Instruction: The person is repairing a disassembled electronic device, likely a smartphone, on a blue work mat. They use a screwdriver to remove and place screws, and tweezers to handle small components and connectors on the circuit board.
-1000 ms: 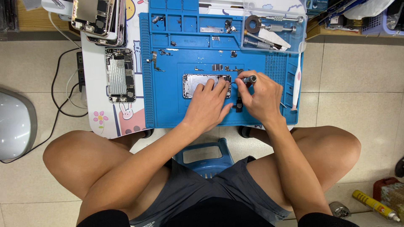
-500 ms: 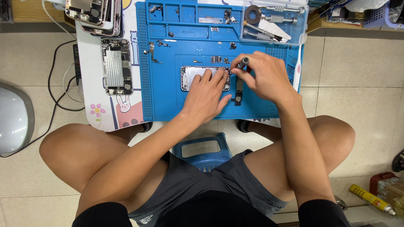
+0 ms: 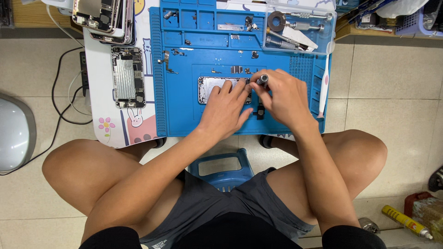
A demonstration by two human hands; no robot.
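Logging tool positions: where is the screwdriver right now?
Head view, upper centre: the screwdriver stands in the right hand, over the blue mat, beside the opened phone under the left hand.

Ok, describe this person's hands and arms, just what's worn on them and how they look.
Both arms are bare from the shoulder down: no sleeves reach them, and no gloves, watch, rings or bands show. The left hand and right hand have short nails. Dark shorts are the only clothing in view.

We note the right hand (image 3: 284,99) has raised the screwdriver (image 3: 263,79) upright. The left hand (image 3: 226,110) has slid further across the phone housing (image 3: 207,88).
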